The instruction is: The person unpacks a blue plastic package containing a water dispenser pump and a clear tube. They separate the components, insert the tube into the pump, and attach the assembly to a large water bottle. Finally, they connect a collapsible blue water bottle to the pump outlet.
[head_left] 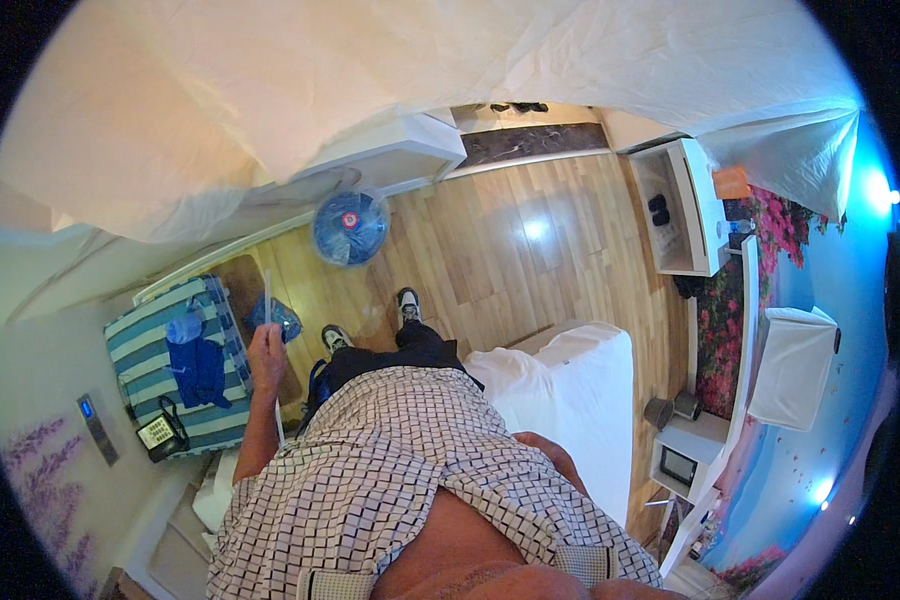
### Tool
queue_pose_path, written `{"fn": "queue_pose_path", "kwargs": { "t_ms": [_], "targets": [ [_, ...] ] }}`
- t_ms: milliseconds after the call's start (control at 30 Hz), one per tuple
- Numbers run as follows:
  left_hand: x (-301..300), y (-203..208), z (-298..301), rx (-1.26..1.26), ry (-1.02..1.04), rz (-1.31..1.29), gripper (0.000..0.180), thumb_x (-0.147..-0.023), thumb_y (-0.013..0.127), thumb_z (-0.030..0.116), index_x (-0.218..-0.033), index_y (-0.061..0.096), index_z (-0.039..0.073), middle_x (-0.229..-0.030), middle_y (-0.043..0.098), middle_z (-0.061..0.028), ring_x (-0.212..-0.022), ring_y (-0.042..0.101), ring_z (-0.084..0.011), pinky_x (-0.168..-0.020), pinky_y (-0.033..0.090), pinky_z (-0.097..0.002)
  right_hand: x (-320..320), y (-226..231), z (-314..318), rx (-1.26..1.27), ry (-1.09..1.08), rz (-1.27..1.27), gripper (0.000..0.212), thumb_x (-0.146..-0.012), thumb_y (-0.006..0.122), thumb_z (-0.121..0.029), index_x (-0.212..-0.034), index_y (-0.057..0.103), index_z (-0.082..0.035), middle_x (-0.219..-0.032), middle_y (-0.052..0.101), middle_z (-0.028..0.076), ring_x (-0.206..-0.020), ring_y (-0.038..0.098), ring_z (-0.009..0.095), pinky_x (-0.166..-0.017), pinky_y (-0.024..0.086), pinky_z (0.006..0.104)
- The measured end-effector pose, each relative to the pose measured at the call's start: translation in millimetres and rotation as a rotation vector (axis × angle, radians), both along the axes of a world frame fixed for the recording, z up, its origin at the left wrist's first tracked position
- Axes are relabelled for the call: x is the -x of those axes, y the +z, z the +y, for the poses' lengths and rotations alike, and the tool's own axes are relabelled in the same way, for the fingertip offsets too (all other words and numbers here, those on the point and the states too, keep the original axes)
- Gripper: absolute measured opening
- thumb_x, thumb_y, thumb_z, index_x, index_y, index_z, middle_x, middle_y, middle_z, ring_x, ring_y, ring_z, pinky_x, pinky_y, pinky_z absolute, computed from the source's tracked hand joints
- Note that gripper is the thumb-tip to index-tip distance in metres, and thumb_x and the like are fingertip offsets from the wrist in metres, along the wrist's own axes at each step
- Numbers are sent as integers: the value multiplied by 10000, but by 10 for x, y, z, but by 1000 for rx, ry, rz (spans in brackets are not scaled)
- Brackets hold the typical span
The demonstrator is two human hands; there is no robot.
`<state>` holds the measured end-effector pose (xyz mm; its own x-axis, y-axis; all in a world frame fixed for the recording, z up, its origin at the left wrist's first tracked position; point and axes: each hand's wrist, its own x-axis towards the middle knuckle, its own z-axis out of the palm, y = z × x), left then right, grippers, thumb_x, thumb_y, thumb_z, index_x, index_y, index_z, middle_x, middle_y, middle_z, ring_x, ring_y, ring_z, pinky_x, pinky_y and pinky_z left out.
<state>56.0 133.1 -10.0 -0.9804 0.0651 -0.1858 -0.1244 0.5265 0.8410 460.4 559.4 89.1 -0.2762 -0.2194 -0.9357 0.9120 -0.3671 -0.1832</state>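
Left hand (266,350) around thin white rod (267,290)

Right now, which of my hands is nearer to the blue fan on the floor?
Left. Your left hand is raised holding a thin white rod, just below and left of the blue fan. Your right hand rests low at your side by the white bed, much farther away.
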Motion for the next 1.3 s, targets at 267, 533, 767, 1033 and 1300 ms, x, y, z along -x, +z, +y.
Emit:
{"fn": "queue_pose_path", "kwargs": {
  "t_ms": [267, 533, 767, 1033, 1300],
  "targets": [
    [62, 14, 61, 13, -12, -27, 237, -1004, 549, 245, -940, 638, 34, -633, 581, -66, -553, 575, -157, -536, 471, -328, 260, 174, -105, -118, 323, 197, 268, -873, 634, -97, -1105, 685, 28, -1045, 723, 76, -911, 642, 185, -849, 519, 346],
    [46, -17, 25, -5, -14, -69, 247, -1001, 553, 255, -949, 649, 33, -627, 582, -57, -552, 570, -152, -538, 468, -326, 444, 190, -113, -279, 674, 285, 318, -817, 670, -159, -1078, 682, 22, -1036, 723, 147, -931, 666, 262, -848, 521, 377],
    [-106, -99, -141, 1, 38, -162, 301, -1020, 533, 275, -849, 610, 39, -617, 547, -34, -528, 532, -126, -509, 438, -310, 638, 363, -44, -303, 913, 321, 352, -784, 684, -189, -1065, 676, 22, -1044, 714, 191, -955, 675, 318, -849, 522, 404],
    [-151, -144, -199, 18, 37, -69, 320, -1019, 535, 311, -857, 612, 46, -604, 555, -35, -465, 526, -119, -428, 416, -295, 750, 389, -9, -295, 933, 359, 385, -767, 692, -220, -1067, 671, 21, -1061, 704, 213, -977, 672, 351, -853, 520, 427],
    [-295, -84, -335, 101, 73, -138, 277, -998, 563, 280, -917, 642, 27, -615, 573, -67, -527, 573, -166, -511, 458, -339, 785, 318, -92, -239, 931, 314, 397, -779, 693, -228, -1088, 668, 20, -1081, 700, 206, -986, 665, 336, -867, 513, 422]
  ]
}}
